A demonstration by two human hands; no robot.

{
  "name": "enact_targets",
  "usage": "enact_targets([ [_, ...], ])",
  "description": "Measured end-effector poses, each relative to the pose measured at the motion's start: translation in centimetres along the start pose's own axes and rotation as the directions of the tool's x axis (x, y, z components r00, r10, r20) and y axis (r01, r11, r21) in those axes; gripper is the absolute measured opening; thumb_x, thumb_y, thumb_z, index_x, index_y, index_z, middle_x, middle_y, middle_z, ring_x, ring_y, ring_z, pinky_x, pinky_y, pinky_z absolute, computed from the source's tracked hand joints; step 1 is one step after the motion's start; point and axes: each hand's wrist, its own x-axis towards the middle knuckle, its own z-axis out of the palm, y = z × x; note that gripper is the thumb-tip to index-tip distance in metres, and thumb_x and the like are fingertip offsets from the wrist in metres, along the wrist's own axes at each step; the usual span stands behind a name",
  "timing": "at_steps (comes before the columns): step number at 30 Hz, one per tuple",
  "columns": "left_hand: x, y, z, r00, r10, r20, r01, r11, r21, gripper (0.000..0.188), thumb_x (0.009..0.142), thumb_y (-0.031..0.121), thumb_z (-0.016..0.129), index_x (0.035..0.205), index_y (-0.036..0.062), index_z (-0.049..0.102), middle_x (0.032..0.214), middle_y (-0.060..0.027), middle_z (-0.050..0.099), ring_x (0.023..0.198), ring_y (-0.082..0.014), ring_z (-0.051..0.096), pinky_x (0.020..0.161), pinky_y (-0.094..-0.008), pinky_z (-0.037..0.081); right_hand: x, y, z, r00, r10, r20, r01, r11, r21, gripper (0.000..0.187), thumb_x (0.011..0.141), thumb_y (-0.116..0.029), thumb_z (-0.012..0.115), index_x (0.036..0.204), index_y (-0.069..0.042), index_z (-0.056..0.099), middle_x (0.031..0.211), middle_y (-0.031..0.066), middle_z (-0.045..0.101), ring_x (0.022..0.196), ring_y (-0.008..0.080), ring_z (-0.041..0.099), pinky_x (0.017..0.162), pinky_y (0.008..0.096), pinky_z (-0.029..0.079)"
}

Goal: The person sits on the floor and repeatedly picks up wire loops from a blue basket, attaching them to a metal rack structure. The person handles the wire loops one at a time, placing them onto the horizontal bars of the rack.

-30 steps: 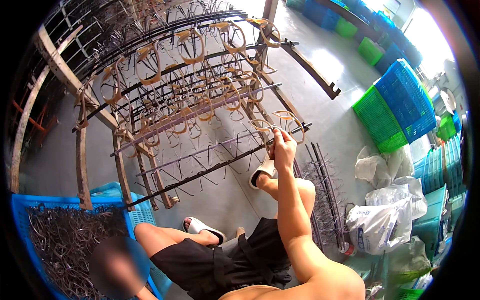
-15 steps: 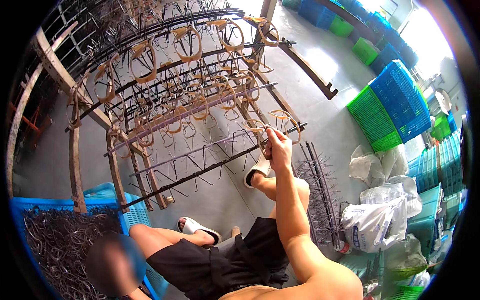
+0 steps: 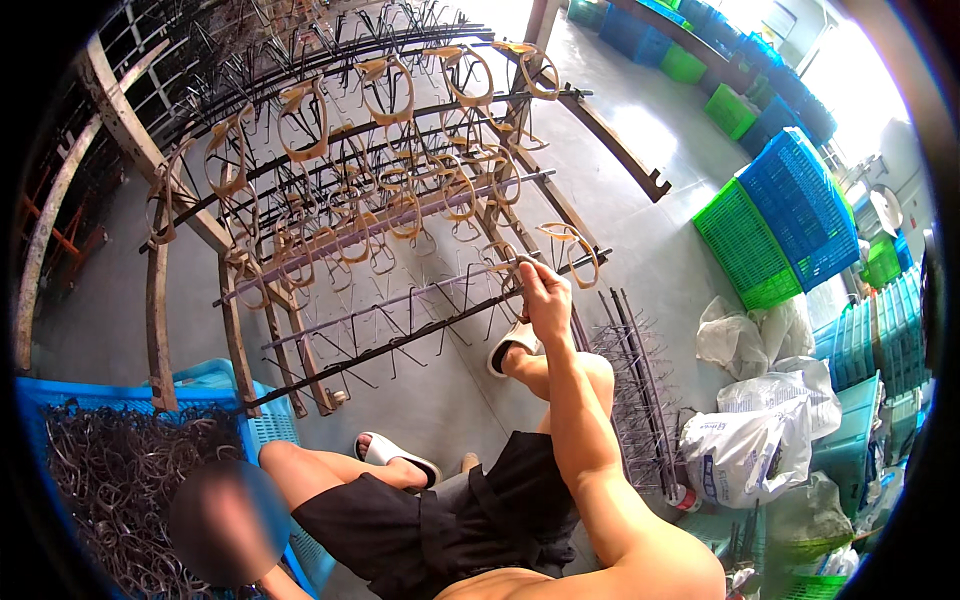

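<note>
Head view: a tall metal rack carries rows of tan eyeglass frames. Near the rack's lower left stands a blue plastic crate heaped with dark curved pieces. A black hooked bar crosses the rack's near side. The left hand, below the rack's left end, is blurred; its grip cannot be told. The right hand, at the rack's near right corner, pinches the held frame. Apparently it is being seated on the hooks, which calls for careful alignment before release.
</note>
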Motion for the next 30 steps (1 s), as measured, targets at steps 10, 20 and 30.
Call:
enact_targets([
  [10, -0.1, 0.0, 1.8, 0.999, 0.004, -0.049, -0.007, 0.998, -0.057, 0.029, 0.096, 0.021, 0.046, 0.115, 0.0006, 0.049, 0.109, -0.0102, 0.061, 0.080, -0.0116, 0.054, 0.070, -0.0250, 0.043, 1.3, 0.5, -1.3, 0.998, -0.008, -0.061, 0.008, 1.000, 0.002, 0.022, 0.091, -0.024, 0.057, 0.097, -0.005, 0.065, 0.050, -0.0052, 0.044, 0.038, 0.0039, 0.040, 0.035, 0.0212, 0.030],
  [20, -4.3, 6.2, 4.0, 0.972, -0.069, -0.227, -0.018, 0.933, -0.359, 0.022, 0.095, 0.028, 0.046, 0.093, 0.0061, 0.050, 0.060, -0.0014, 0.048, 0.044, -0.0075, 0.044, 0.034, -0.0201, 0.037, -1.1, 0.5, -0.9, 0.913, -0.406, -0.034, 0.262, 0.650, -0.714, 0.023, 0.086, -0.020, 0.058, 0.098, 0.000, 0.056, 0.088, 0.0141, 0.052, 0.085, 0.0258, 0.049, 0.076, 0.0367, 0.040],
  [30, -12.4, 14.0, 12.6, 0.779, 0.608, 0.151, -0.519, 0.762, -0.387, 0.013, 0.091, 0.011, 0.047, 0.096, -0.0007, 0.052, 0.082, -0.0163, 0.060, 0.074, -0.0277, 0.061, 0.064, -0.0340, 0.048, -24.3, -2.1, 11.5, 0.894, -0.019, 0.448, -0.084, 0.974, 0.211, 0.030, 0.097, -0.012, 0.039, 0.121, 0.004, 0.044, 0.098, 0.0106, 0.055, 0.081, 0.0149, 0.055, 0.071, 0.0259, 0.046],
])
